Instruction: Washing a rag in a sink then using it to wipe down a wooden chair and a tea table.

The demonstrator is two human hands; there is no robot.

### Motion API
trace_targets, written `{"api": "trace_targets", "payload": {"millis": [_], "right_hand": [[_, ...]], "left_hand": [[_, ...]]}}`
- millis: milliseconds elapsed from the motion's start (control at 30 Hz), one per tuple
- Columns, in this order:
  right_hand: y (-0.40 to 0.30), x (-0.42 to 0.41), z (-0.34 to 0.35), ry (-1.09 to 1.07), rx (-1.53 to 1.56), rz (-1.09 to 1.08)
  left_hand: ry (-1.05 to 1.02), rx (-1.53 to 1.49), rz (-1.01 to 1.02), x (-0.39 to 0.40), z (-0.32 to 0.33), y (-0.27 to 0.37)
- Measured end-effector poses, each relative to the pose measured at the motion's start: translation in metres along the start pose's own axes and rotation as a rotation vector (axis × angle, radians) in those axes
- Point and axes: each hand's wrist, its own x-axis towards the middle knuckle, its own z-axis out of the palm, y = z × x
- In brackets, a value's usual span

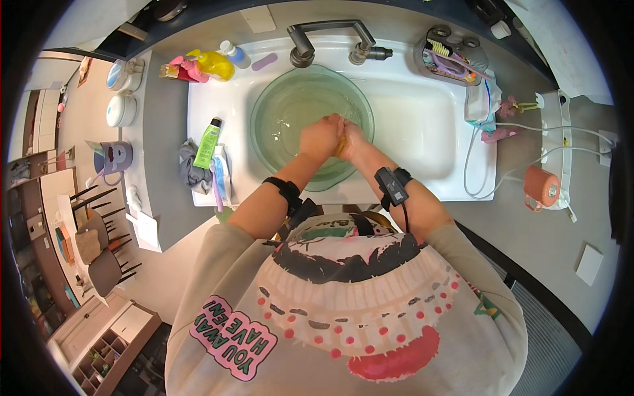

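Both of my hands are pressed together over a translucent green basin [258, 111] that holds water. My left hand [321, 133] is closed against my right hand [352, 137]. Between them a small yellow, wet-looking thing [341, 146] shows below the fingers, perhaps a cloth; most of it is hidden. The basin rests in the left part of a white ceramic sink [413, 131]. Above its far rim stands a dark grey faucet [329, 24] with an angular spout.
Left on the sink ledge are a yellow pump bottle [215, 65], a green tube [208, 143], a grey cloth [194, 171] and a purple toothbrush [216, 188]. To the right stand a caddy with brushes [443, 64], white cables [468, 163] and a pink cup [541, 187].
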Motion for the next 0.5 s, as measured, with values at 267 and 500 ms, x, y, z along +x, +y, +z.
{"api": "trace_targets", "payload": {"millis": [267,500], "right_hand": [[-0.017,-0.011,0.015,-0.032,-0.479,-0.359],[-0.03,-0.057,0.035,-0.41,-0.682,-0.472]], "left_hand": [[0.016,-0.355,0.008,-0.002,-0.03,-0.031],[-0.419,-0.912,-0.179,-0.013,-0.073,-0.037]]}}
